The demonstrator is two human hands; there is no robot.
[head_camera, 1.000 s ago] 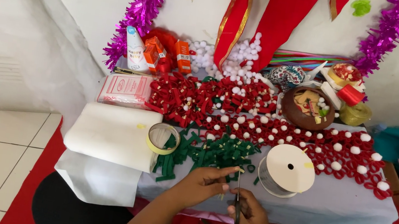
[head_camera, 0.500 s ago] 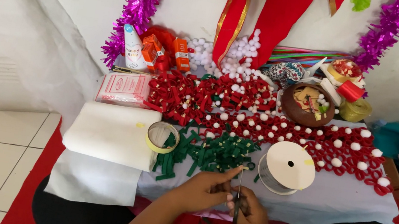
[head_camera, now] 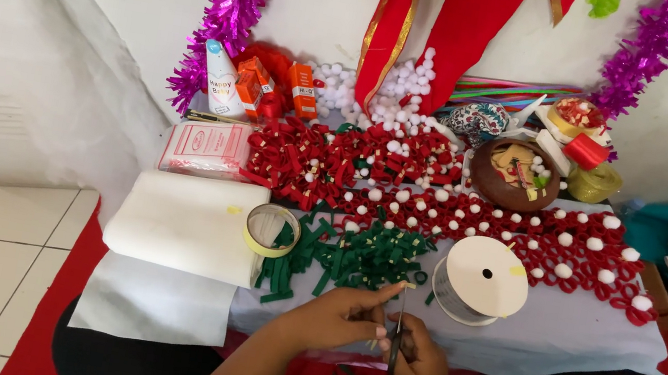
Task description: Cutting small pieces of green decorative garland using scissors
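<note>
green ribbon piece [head_camera: 374, 341], small and hard to make out, was pinched in the left hand [head_camera: 339, 317] at the tabletop's [head_camera: 561, 343] near edge; judged light, limp, best held by its ends. right hand [head_camera: 417, 369] gripped dark scissors [head_camera: 396, 343], blades upright. just beyond lay green ribbon loops [head_camera: 349, 258], a pale spool [head_camera: 481, 280] and a tape ring [head_camera: 271, 229]; red loops with white pompoms [head_camera: 560, 243] lay toward the far edge.

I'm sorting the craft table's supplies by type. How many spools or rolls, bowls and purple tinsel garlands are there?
Purple tinsel garlands: 2 (left, right)
Large white spool: 1
Tape roll: 1
Brown bowl: 1
Total: 5
</note>
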